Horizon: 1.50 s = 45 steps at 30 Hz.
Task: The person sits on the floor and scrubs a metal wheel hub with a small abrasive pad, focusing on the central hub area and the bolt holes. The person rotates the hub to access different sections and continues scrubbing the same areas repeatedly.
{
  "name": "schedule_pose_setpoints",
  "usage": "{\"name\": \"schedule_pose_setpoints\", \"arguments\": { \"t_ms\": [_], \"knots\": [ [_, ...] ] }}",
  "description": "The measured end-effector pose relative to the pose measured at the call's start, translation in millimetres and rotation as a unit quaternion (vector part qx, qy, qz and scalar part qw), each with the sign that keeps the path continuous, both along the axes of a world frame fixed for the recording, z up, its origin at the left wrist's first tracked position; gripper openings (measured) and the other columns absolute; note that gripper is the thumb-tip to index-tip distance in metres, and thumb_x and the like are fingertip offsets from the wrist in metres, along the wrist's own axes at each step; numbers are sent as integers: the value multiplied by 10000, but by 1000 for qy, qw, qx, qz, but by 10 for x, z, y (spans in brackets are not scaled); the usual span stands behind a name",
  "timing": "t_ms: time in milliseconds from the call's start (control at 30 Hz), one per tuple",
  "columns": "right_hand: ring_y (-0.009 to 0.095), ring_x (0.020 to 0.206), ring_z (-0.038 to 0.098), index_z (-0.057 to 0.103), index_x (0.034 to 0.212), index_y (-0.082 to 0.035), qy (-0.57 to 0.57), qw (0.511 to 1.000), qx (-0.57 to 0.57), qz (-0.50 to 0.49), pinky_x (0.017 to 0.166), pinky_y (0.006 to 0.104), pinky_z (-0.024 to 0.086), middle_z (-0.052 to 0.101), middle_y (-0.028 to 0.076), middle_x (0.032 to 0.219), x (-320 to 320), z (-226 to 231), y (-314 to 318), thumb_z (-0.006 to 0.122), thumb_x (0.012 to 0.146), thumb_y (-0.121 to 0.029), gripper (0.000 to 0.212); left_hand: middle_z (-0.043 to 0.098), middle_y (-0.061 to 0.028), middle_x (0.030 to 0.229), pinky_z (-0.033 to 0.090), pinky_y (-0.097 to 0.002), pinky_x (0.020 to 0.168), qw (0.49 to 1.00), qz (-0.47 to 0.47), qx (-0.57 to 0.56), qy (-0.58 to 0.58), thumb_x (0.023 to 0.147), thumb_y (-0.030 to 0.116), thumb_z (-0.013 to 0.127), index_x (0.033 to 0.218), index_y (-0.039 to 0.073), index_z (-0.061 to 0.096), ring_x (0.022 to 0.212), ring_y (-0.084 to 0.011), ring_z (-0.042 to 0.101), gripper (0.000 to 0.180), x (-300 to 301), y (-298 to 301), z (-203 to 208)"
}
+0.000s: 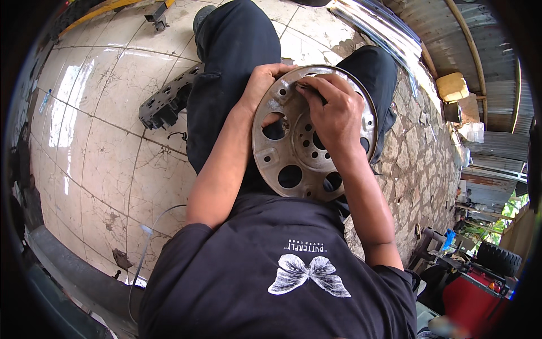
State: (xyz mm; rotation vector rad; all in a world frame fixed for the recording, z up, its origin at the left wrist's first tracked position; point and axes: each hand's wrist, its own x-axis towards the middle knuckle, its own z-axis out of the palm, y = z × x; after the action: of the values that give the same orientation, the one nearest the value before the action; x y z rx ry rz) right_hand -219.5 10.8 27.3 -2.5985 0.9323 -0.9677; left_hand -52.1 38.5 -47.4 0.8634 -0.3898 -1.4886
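A round grey metal flexplate (pixel 265 146) with large round holes and smaller bolt holes lies tilted across my lap. My left hand (pixel 264 85) is closed round its upper left rim; part of a finger or thumb shows through one of the large holes. Over the plate's upper part, my right hand (pixel 334 107) is closed in a pinch, its fingertips down against the metal face. A small dark bit shows at those fingertips, too small to name. The plate's middle is partly covered by my right hand and wrist.
On the cracked tile floor (pixel 107 141) left of my legs lies a black metal part with holes (pixel 169 100). A thin cable (pixel 148 231) runs near my left side. Rough stone paving (pixel 420 152) is on the right, with a yellow jerrycan (pixel 452 87) and a red machine (pixel 474 299) beyond.
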Motion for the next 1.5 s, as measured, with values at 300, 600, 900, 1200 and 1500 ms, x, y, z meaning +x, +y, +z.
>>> {"name": "schedule_pose_setpoints", "arguments": {
  "t_ms": [300, 600, 900, 1200, 1500],
  "knots": [
    [313, 870, 788, 860, 1038, -60, -3, 1000, 0, -14, 795, 394, 615, 806, 129, 981, 14, 6, 6, 854, 881, -73, 158, 784, -137, 1002, 657, -361, 732, 998, -16, -19, 61, 1099, 189, 525, 1162, -15, 770, 803, -211, 765, 325, -5, 20, 149],
    [309, 868, 789, 861, 1028, -59, -8, 1000, -8, -28, 798, 392, 616, 810, 121, 974, 51, 7, 4, 861, 875, -85, 155, 781, -183, 1087, 691, -355, 757, 961, -74, -127, 234, 1075, 5, 610, 1233, -99, 720, 850, -218, 787, 219, 57, -21, -157],
    [295, 892, 797, 864, 1030, -71, -20, 999, -29, 12, 812, 387, 623, 816, 109, 1005, 125, -35, -32, 849, 842, -13, 197, 782, -150, 1072, 682, -328, 740, 967, -71, -119, 214, 1102, 38, 569, 1218, -75, 741, 842, -187, 777, 236, 61, 11, -70],
    [316, 857, 784, 867, 1039, -62, -19, 999, -7, 26, 796, 394, 613, 810, 127, 980, 116, 33, -36, 860, 858, -67, 181, 796, -159, 1070, 671, -319, 750, 998, 10, -18, 58, 1077, 13, 598, 1245, -91, 745, 853, -190, 781, 246, -9, 43, 84],
    [290, 808, 780, 861, 1035, -60, -22, 991, 130, -30, 740, 377, 604, 799, 119, 966, -325, 173, 149, 892, 879, -110, 166, 750, -155, 1015, 635, -358, 806, 963, -109, -91, 229, 1109, 211, 491, 1291, -101, 693, 860, -242, 729, 413, 71, -59, 43]
  ]
}}
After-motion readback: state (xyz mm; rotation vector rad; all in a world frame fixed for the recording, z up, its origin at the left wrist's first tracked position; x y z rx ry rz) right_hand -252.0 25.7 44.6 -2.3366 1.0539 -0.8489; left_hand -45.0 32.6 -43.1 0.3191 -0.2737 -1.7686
